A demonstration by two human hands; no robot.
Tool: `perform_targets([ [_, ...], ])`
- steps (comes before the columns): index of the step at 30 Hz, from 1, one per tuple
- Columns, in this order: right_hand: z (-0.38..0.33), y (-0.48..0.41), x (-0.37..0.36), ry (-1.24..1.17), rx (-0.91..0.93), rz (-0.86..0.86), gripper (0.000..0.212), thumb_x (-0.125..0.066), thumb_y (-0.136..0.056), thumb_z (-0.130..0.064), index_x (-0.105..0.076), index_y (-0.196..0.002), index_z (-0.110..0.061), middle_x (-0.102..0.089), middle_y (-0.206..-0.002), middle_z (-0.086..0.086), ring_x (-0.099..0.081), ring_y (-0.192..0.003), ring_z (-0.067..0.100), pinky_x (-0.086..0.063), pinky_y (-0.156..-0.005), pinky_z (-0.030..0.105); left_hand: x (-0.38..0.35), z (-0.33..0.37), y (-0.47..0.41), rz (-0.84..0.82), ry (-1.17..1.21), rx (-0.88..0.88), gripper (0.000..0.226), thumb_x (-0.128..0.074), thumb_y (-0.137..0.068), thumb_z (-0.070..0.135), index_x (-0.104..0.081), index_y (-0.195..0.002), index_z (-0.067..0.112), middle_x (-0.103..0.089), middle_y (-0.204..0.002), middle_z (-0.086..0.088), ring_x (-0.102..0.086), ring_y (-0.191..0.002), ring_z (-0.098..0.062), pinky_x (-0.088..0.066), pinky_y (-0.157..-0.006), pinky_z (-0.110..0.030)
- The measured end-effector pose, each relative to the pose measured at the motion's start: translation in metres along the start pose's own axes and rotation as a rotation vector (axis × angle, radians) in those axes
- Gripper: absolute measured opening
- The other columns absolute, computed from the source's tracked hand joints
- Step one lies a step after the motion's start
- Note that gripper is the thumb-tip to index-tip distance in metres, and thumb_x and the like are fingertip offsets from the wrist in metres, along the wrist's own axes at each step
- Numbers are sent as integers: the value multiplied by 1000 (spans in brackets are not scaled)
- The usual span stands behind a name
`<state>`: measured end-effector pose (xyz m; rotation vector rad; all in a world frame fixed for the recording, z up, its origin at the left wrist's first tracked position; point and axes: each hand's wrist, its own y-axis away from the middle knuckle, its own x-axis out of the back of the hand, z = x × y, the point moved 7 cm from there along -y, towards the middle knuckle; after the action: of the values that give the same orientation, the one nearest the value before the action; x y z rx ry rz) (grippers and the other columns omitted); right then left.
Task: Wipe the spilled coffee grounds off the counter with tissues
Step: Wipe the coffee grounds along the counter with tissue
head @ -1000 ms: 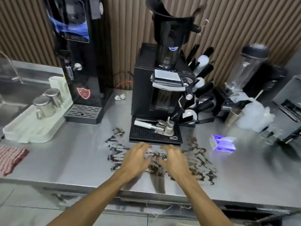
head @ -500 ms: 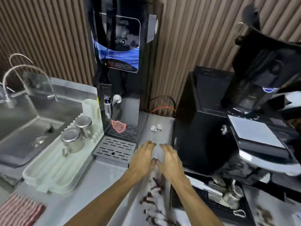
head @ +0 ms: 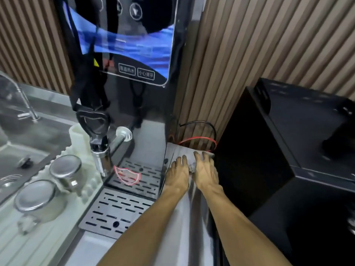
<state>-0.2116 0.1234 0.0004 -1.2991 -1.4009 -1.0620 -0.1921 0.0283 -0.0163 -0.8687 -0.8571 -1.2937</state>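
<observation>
1. The left hand (head: 177,174) lies palm down just right of the water dispenser (head: 123,73), fingers stretched out, holding nothing.
2. The right hand (head: 206,171) lies beside it, farther from the dispenser, also flat and gripping nothing.
3. A crumpled tissue (head: 192,167) sits between the two hands, touching the right hand's inner edge.
4. The counter (head: 177,150) here is a narrow strip, walled by the dispenser's side and a black machine (head: 288,150).
5. Behind the fingertips, cables (head: 199,139) and the slatted wall close off the strip.
6. The dispenser's drip tray (head: 123,210) borders the left forearm.
</observation>
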Motion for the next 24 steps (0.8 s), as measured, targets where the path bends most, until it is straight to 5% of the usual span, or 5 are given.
perform_targets([
  [6, 4, -17, -35, 26, 21, -189, 71, -51, -94, -16, -14, -152, -35, -3, -161, 4, -24, -141, 34, -34, -110, 49, -31, -6, -22, -65, -41, -14, 52, -58, -88, 15, -41, -137, 10, -50, -133, -10, -48, -123, -27, -39, -105, -37],
  [12, 5, -17, -42, 71, 34, -109, 31, -48, -95, -13, -50, -126, -13, -47, -129, 11, -50, -114, 31, -49, -91, 39, -38, -13, -16, -11, 9, -64, 27, -47, -95, 15, -53, -121, 11, -55, -123, -8, -48, -116, -25, -42, -97, -34],
  [19, 9, 21, -16, -48, -53, -42, 27, -49, -91, -8, -51, -117, -12, -47, -118, 7, -49, -111, 26, -43, -91, 39, -16, -8, 16, 24, 76, -49, 28, -52, -92, 8, -55, -120, 9, -54, -120, -7, -50, -113, -22, -46, -93, -30],
  [24, 7, 61, 7, -77, -33, 11, 21, -44, -91, -7, -52, -110, -12, -49, -115, 8, -48, -99, 23, -38, -75, 35, 10, 9, 52, 59, 87, -68, 27, -49, -92, 7, -53, -119, 9, -54, -119, -6, -51, -110, -22, -45, -88, -29],
])
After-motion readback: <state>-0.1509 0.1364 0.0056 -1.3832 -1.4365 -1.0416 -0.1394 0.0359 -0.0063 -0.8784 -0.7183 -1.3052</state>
